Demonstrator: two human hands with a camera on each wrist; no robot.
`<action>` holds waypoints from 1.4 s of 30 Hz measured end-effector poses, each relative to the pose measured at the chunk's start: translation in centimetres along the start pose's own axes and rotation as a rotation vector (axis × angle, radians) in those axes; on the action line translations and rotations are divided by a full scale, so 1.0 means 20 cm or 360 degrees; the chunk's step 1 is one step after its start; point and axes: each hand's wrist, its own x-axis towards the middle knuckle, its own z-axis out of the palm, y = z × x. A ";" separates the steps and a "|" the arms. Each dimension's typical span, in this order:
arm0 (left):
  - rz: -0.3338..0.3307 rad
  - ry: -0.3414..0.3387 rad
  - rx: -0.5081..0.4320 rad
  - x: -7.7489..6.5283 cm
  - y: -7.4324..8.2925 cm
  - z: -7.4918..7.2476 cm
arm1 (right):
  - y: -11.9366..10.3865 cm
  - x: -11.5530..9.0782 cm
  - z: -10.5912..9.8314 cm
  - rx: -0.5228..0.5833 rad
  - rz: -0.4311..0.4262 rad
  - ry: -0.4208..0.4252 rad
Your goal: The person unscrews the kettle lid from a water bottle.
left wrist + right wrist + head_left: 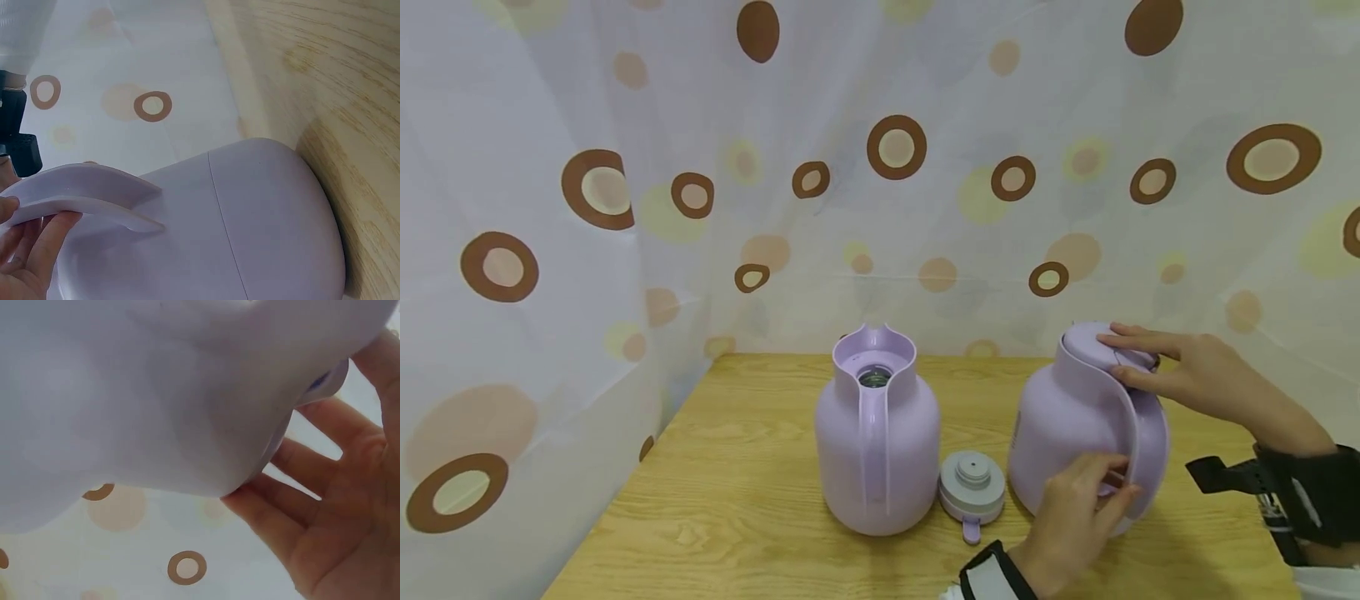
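A lilac vacuum jug [1060,425] stands at the right of the table, its lid [1093,340] seated in the mouth. My left hand [1078,517] holds this jug's handle [1150,450], the thumb on one side and fingers on the other, as the left wrist view also shows. Up top, my right hand [1195,375] grips the lid, fingers and thumb spread across its edge. A second lilac jug [877,450] stands to the left with its mouth uncovered. Between the two jugs lies a grey stopper lid [972,487], upside down, with a lilac tab toward me.
The jugs stand on a wooden table [715,467]. Behind and to the left hangs a pale curtain [820,233] with brown rings and dots. Dark wrist straps [1300,492] sit around the right wrist.
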 end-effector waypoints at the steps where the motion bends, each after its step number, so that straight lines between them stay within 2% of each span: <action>1: 0.0002 0.0003 0.0000 0.00 0.00 0.00 | 0.01 0.00 0.00 0.0053 -0.0002 -0.0010; 5: 0.0017 0.0031 0.0008 0.00 -0.01 0.00 | 0.06 0.01 0.00 0.0329 -0.0047 -0.0116; 10: 0.0024 0.0048 0.0016 0.00 -0.02 0.00 | 0.16 0.02 -0.03 0.0683 -0.0112 -0.0418; 13: 0.0017 0.0042 0.0008 0.00 -0.02 0.00 | 0.18 0.04 -0.05 0.0801 -0.0072 -0.0568; 16: 0.0004 0.0035 0.0003 0.01 -0.02 -0.02 | 0.19 0.07 -0.07 0.0815 -0.0075 -0.0670; 20: 0.0002 0.0047 0.0041 0.02 -0.02 -0.03 | 0.18 0.11 -0.09 0.0719 -0.0109 -0.0716; 24: -0.0012 0.0051 0.0077 0.02 -0.03 -0.01 | 0.15 0.10 -0.10 0.0649 -0.0091 -0.0634; 27: -0.0025 0.0020 0.0062 0.02 -0.02 -0.01 | 0.09 0.10 -0.09 0.0412 -0.0057 -0.0474; 31: -0.0021 0.0008 0.0036 0.02 -0.01 0.00 | -0.01 0.11 -0.06 -0.0035 0.0042 -0.0267; 33: -0.0014 0.0019 0.0033 0.02 -0.01 0.00 | -0.05 0.12 -0.04 -0.0195 0.0031 -0.0206; 36: 0.0001 0.0028 0.0032 0.03 -0.02 0.00 | -0.08 0.13 -0.02 -0.0365 -0.0063 -0.0150; 39: 0.0000 0.0016 0.0028 0.03 -0.02 0.00 | -0.09 0.12 -0.01 -0.0414 -0.0110 -0.0132; 42: -0.0002 0.0004 0.0038 0.03 -0.02 -0.01 | -0.07 0.11 0.00 -0.0377 -0.0069 -0.0154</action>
